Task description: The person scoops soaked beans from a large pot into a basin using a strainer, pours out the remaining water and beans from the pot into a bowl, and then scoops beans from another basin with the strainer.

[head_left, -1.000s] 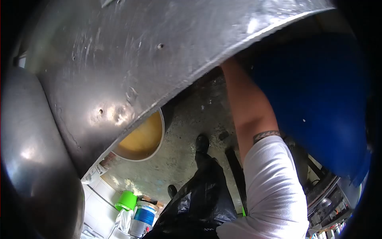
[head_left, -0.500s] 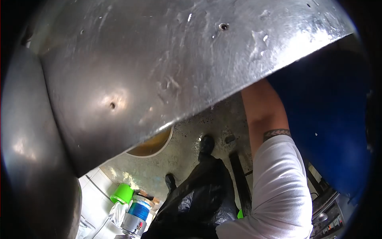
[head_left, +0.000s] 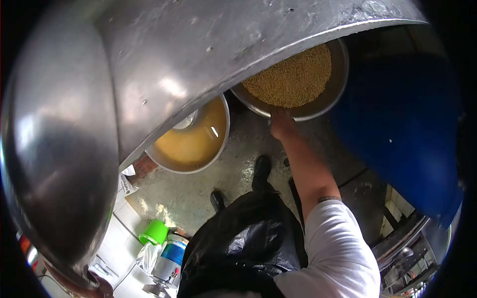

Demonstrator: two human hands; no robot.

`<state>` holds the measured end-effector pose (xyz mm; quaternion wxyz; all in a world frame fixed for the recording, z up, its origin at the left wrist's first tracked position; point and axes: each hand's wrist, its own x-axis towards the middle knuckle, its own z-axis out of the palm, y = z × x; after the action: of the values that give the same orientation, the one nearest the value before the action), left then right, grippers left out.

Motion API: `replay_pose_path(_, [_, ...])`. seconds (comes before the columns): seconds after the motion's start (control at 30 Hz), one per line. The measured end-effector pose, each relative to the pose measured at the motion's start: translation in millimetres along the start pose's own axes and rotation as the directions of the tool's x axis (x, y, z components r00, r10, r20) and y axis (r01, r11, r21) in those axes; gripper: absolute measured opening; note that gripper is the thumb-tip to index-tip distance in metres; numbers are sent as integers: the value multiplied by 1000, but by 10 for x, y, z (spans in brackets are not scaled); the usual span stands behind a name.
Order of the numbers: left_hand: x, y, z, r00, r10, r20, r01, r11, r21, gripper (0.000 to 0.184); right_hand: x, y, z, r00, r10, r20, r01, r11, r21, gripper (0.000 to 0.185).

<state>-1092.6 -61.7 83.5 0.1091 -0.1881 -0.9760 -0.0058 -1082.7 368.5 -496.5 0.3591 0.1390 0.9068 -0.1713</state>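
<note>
A large, dented metal vessel [head_left: 149,64] is tilted up in front of me and fills the upper left of the view. My left hand [head_left: 94,287] is at the lower left, closed on its lower edge and partly cut off. My right hand [head_left: 282,125] reaches forward, closed on the near rim of a metal basin [head_left: 340,87]. Pale yellow grains or beans [head_left: 293,79] lie inside that basin, whose far side the vessel hides. Left of it, a round tub [head_left: 218,149] holds cloudy yellowish liquid, with a round metallic thing [head_left: 186,120] in it.
A big blue barrel-like container [head_left: 397,134] stands on my right. On the wet floor [head_left: 238,164] are my dark boots. Toward the lower left are a green bucket [head_left: 153,232] and a metal machine with a blue band [head_left: 174,252]. A metal rack [head_left: 407,263] is at lower right.
The metal vessel has shifted up and left, uncovering the basin of grains and more of the tub. My right hand, hidden before, now shows at the basin's rim; my left hand has come into view.
</note>
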Motion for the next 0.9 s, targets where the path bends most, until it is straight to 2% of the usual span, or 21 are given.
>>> replay_pose_path(0.03, [26, -29, 50, 999, 1, -45, -4, 997, -74, 103, -111, -30, 126, 1000, -6, -3, 6, 1000, -2, 71])
replay_pose_path(0.13, [-84, -333, -70, 974, 227, -18, -228, 974, 1, 98, -297, -82, 472, 991, -43, -123, 49, 998, 48, 75])
replay_pose_path(0.17, [-44, -330, -74, 962, 273, -11, -274, 961, -35, 87, -326, -103, 543, 983, -53, -177, 66, 995, 68, 77])
replay_pose_path(0.23, [88, -201, -40, 931, 362, -43, -365, 926, -98, 63, -592, -218, 693, 914, -16, -406, 158, 934, 320, 79])
replay_pose_path(0.27, [94, -179, -75, 931, 364, -14, -363, 926, -100, 52, -791, -377, 664, 890, 18, -455, 171, 913, 370, 75])
replay_pose_path(0.33, [144, -195, -38, 910, 413, -50, -415, 907, -64, 52, -1111, -653, 337, 853, 57, -519, 194, 888, 417, 70])
replay_pose_path(0.37, [166, -219, -4, 885, 453, -102, -458, 889, -20, 57, -1335, -817, 110, 822, 119, -557, 236, 818, 524, 63])
replay_pose_path(0.4, [177, -246, -16, 888, 450, -95, -456, 889, -50, 44, -1590, -974, -164, 793, 182, -582, 283, 735, 616, 56])
replay_pose_path(0.43, [228, -266, -50, 889, 450, -80, -456, 887, -71, 35, -1833, -1237, -603, 800, 263, -540, 316, 580, 751, 44])
replay_pose_path(0.47, [249, -263, -54, 894, 441, -73, -447, 891, -84, 34, -1838, -1359, -830, 542, 246, -804, 489, 686, 539, 34])
replay_pose_path(0.5, [274, -265, -33, 897, 436, -68, -441, 892, -101, 32, -1896, -1494, -1188, 498, 309, -810, 556, 603, 572, 28])
replay_pose_path(0.53, [304, -260, -15, 894, 443, -70, -448, 888, -106, 30, -2086, -1669, -1666, 552, 333, -764, 601, 476, 642, 22])
replay_pose_path(0.57, [327, -262, -6, 890, 449, -73, -455, 884, -112, 28, -2132, -1799, -2029, 482, 304, -822, 736, 369, 568, 19])
replay_pose_path(0.63, [352, -287, 16, 894, 445, -58, -448, 878, -170, 30, -2317, -2210, -2810, 448, 358, -819, 813, 217, 540, 19])
replay_pose_path(0.67, [367, -296, 41, 890, 452, -56, -455, 874, -171, 30, -2400, -2378, -3135, 523, 346, -779, 806, 98, 584, 28])
replay_pose_path(0.77, [311, -457, 66, 878, 474, -63, -477, 858, -189, 31, -2310, -2760, -3641, 689, 100, -718, 722, -182, 668, 67])
replay_pose_path(0.8, [285, -527, 74, 871, 487, -64, -489, 849, -201, 31, -2240, -2867, -3720, 767, 66, -639, 632, -256, 732, 70])
replay_pose_path(0.83, [257, -592, 70, 871, 487, -70, -490, 847, -206, 31, -2305, -2980, -3762, 765, 68, -641, 635, -250, 731, 70])
replay_pose_path(0.9, [324, -613, 205, 852, 518, -72, -522, 834, -181, 32, -2227, -3047, -3863, 896, -177, -406, 282, -478, 832, 68])
